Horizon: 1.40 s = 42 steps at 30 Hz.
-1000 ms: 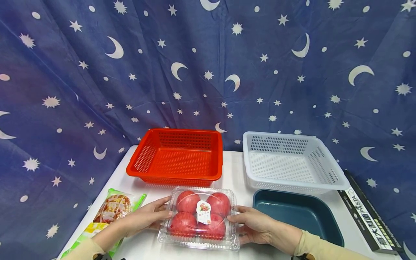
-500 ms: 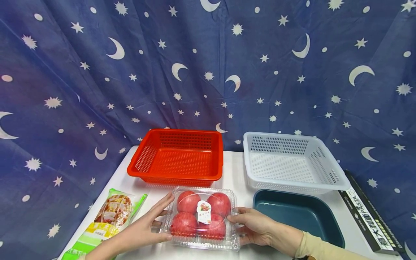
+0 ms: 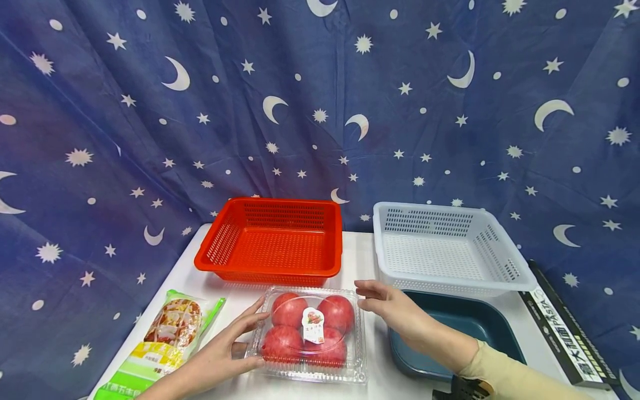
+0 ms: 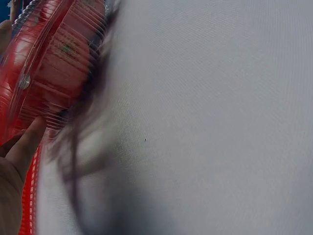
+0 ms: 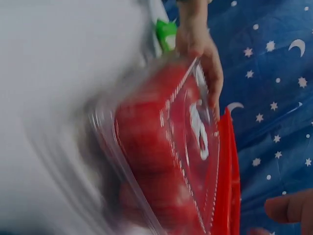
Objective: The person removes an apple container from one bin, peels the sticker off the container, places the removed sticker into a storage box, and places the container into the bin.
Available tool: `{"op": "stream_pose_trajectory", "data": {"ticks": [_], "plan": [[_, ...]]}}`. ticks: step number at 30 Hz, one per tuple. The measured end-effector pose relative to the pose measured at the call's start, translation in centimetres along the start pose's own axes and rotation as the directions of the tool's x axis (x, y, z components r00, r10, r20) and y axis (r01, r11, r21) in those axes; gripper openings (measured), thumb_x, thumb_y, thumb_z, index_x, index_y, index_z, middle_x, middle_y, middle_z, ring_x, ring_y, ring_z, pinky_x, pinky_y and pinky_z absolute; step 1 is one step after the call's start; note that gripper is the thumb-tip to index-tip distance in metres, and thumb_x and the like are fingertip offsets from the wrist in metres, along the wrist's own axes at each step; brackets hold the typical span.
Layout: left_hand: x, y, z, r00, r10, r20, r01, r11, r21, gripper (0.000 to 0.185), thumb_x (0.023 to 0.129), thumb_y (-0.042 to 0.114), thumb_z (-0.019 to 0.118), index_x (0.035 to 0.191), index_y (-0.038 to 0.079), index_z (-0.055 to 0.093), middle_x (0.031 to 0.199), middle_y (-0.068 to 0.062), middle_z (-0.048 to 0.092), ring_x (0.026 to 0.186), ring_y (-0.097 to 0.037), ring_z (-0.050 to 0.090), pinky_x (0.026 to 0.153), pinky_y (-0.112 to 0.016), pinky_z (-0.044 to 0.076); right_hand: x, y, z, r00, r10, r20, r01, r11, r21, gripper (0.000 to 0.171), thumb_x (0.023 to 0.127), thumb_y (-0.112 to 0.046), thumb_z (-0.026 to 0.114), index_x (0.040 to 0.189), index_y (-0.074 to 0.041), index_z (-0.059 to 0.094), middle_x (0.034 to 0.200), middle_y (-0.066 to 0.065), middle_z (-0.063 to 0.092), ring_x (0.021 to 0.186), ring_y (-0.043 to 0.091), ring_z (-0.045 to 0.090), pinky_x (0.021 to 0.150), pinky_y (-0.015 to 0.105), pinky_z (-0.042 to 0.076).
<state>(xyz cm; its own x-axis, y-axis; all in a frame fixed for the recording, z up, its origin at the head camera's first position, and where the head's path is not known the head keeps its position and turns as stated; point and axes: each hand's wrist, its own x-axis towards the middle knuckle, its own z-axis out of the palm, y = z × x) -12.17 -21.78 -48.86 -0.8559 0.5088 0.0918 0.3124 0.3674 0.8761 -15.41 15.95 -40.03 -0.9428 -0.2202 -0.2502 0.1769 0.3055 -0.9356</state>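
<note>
In the head view, a clear plastic clamshell box [image 3: 327, 376] of several round red fruits [image 3: 283, 344] rests on the white table, a white label [image 3: 313, 330] on its lid. At its left side is my left hand [image 3: 215, 358], fingers extended along the edge and thumb at the near left corner. In the left wrist view, a fingertip of the left hand [image 4: 29, 142] meets the ribbed side of the box [image 4: 63, 58]. My right hand [image 3: 405, 319] hovers off the box's far right corner, holding nothing, fingers slightly bent. The right wrist view shows the box [image 5: 146, 142] blurred.
Behind the box stands a red basket [image 3: 280, 253], with a white basket [image 3: 440, 261] to its right. A dark teal tub [image 3: 420, 364] lies under my right forearm. A green food packet [image 3: 170, 333] is at left, black pasta boxes [image 3: 570, 333] at far right.
My right hand has let go of the box's right side and moved up and away to the right. Earlier, my left hand shifted and spread its fingers along the left edge. The box stays put.
</note>
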Motion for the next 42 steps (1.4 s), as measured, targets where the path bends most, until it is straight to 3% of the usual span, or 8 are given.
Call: {"op": "stream_pose_trajectory", "data": {"ticks": [3,7,10,16,22,34,40,42], "plan": [[0.0,0.0,0.2,0.999,-0.034,-0.012,0.033,0.999,-0.019,0.073,0.091,0.031,0.080,0.154,0.026,0.044,0.171,-0.001,0.013,0.141,-0.046,0.040,0.099,-0.031,0.052,1.2,-0.3,-0.1,0.995,-0.094,0.018,0.095,0.988,-0.125,0.037,0.098,-0.018,0.068,0.135,-0.014,0.066,0.136,0.007,0.063,0.122,0.029,0.059,0.106,0.061,0.043],[-0.1,-0.1,0.3,0.998,-0.060,-0.015,0.059,0.997,-0.042,0.074,0.091,0.031,0.080,0.154,0.029,0.042,0.171,0.001,0.012,0.141,-0.045,0.040,0.100,-0.029,0.050,3.0,-0.7,0.4,0.958,-0.247,0.144,0.279,0.916,-0.288,0.027,0.099,-0.017,0.066,0.126,-0.013,0.071,0.125,0.006,0.070,0.110,0.024,0.065,0.094,0.046,0.054],[-0.1,-0.2,0.4,0.999,-0.034,-0.011,0.033,0.997,-0.075,0.074,0.092,0.025,0.079,0.155,0.025,0.041,0.172,-0.002,0.010,0.138,-0.049,0.041,0.099,-0.027,0.050,4.0,-1.2,1.2,0.912,-0.326,0.249,0.400,0.841,-0.364,0.025,0.099,-0.017,0.066,0.122,-0.012,0.074,0.118,0.002,0.071,0.102,0.017,0.065,0.088,0.036,0.056],[-0.1,-0.6,0.6,1.000,0.014,-0.006,-0.015,0.993,-0.121,0.073,0.093,0.018,0.078,0.156,0.019,0.040,0.172,-0.005,0.009,0.136,-0.054,0.040,0.098,-0.024,0.049,5.2,-1.8,3.0,0.821,-0.423,0.383,0.570,0.629,-0.528,0.021,0.096,-0.016,0.071,0.117,-0.013,0.077,0.108,-0.008,0.072,0.101,0.014,0.063,0.089,0.033,0.054],[0.1,-0.9,0.5,0.998,0.056,-0.005,-0.056,0.989,-0.134,0.073,0.093,0.016,0.077,0.156,0.016,0.040,0.172,-0.004,0.009,0.136,-0.053,0.041,0.099,-0.027,0.050,6.3,-1.9,4.1,0.773,-0.428,0.468,0.633,0.484,-0.604,0.022,0.095,-0.019,0.072,0.116,-0.019,0.079,0.107,-0.010,0.069,0.102,0.012,0.057,0.088,0.031,0.050],[0.0,-0.8,0.5,0.998,0.058,-0.006,-0.058,0.987,-0.147,0.073,0.093,0.014,0.077,0.156,0.015,0.039,0.172,-0.004,0.008,0.136,-0.054,0.041,0.098,-0.028,0.051,7.8,-2.1,4.6,0.666,-0.423,0.614,0.744,0.325,-0.583,0.027,0.093,-0.019,0.073,0.117,-0.030,0.079,0.102,-0.011,0.064,0.090,0.007,0.045,0.079,0.023,0.039],[0.0,-0.9,0.6,0.998,0.056,-0.010,-0.057,0.991,-0.125,0.074,0.093,0.017,0.078,0.156,0.016,0.039,0.172,-0.004,0.009,0.135,-0.053,0.042,0.097,-0.029,0.052,8.1,-1.9,4.5,0.636,-0.416,0.650,0.766,0.238,-0.597,0.034,0.093,-0.015,0.072,0.121,-0.034,0.078,0.105,-0.012,0.061,0.093,0.008,0.046,0.080,0.020,0.039],[0.0,-0.9,0.6,0.998,0.059,-0.008,-0.059,0.990,-0.129,0.074,0.093,0.016,0.077,0.156,0.016,0.039,0.172,-0.004,0.008,0.135,-0.054,0.041,0.097,-0.029,0.052,8.1,-1.8,4.5,0.633,-0.415,0.653,0.767,0.227,-0.600,0.035,0.093,-0.014,0.071,0.120,-0.035,0.078,0.106,-0.011,0.061,0.093,0.009,0.046,0.080,0.020,0.039]]}}
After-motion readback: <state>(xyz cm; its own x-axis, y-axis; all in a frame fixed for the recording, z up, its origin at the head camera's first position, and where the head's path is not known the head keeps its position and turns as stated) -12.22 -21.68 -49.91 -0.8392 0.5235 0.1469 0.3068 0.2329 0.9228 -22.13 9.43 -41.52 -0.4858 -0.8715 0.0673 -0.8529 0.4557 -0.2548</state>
